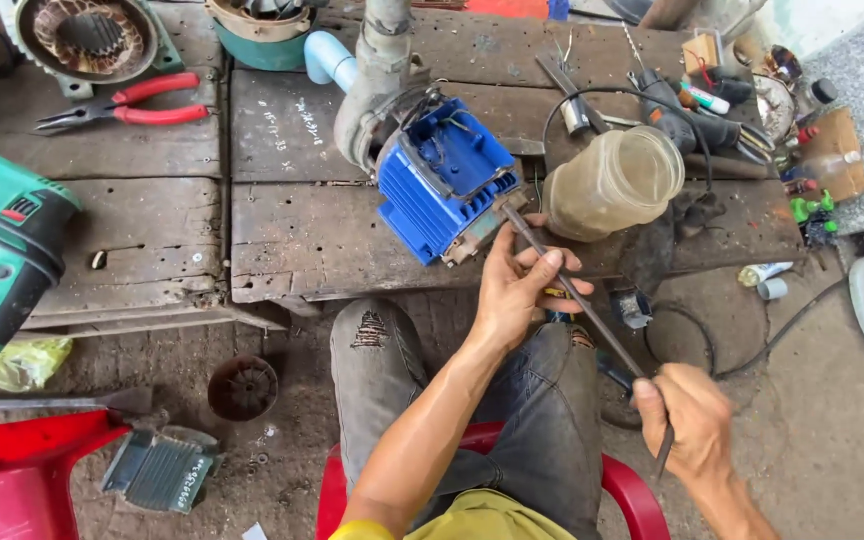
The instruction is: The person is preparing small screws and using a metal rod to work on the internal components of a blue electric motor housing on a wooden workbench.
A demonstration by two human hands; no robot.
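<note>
Faded grey denim jeans [552, 400], torn at the left knee, are worn. A yellow shirt [477, 520] is seen below. Both forearms are left bare; no gloves are worn.

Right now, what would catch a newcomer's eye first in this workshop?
The bright blue motor lying on the worn wooden bench, centre of view, stands out most. Both hands work a long metal file against its end: the left hand steadies it near the tip, the right hand grips the handle end. Red-handled pliers lie at the far left.
</note>
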